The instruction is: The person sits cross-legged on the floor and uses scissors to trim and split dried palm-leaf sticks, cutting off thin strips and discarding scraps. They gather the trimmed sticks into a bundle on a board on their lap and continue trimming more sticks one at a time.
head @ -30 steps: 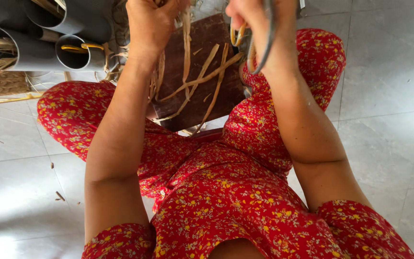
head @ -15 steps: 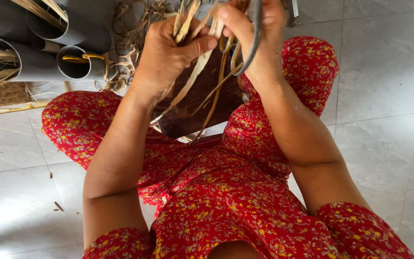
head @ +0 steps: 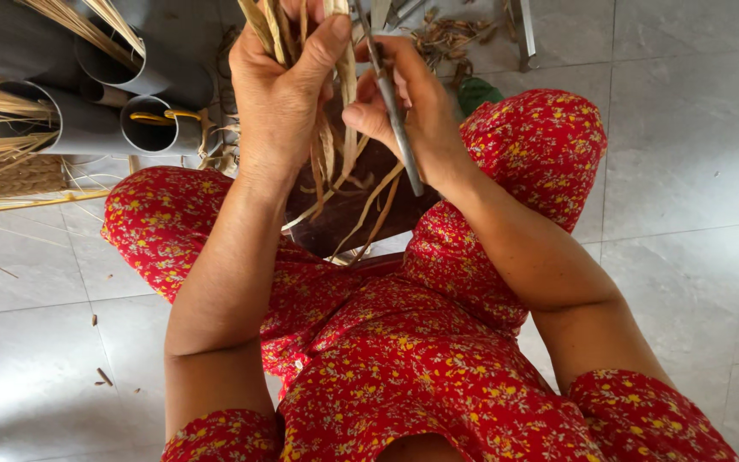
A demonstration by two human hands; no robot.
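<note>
My left hand (head: 280, 94) is closed around a bundle of dry tan reed strips (head: 328, 141) that hang down over a dark brown board (head: 348, 214) resting on my lap. My right hand (head: 408, 107) sits just beside it, gripping a slim grey metal tool (head: 395, 111) that points down and to the right. Both hands are held up close together, touching at the strips. The top ends of the strips run out of view.
Grey plastic pipes (head: 143, 103) holding straw stalks lie at upper left, above a woven mat (head: 10, 175). A green object (head: 476, 90) and dried scraps (head: 451, 38) lie behind my knee. Grey floor tiles (head: 686, 171) surround my red floral dress (head: 404, 342).
Both hands have come nearer the camera and lower in view. My left hand now grips the strips in a tighter bundle, and the metal tool has swung to point downward.
</note>
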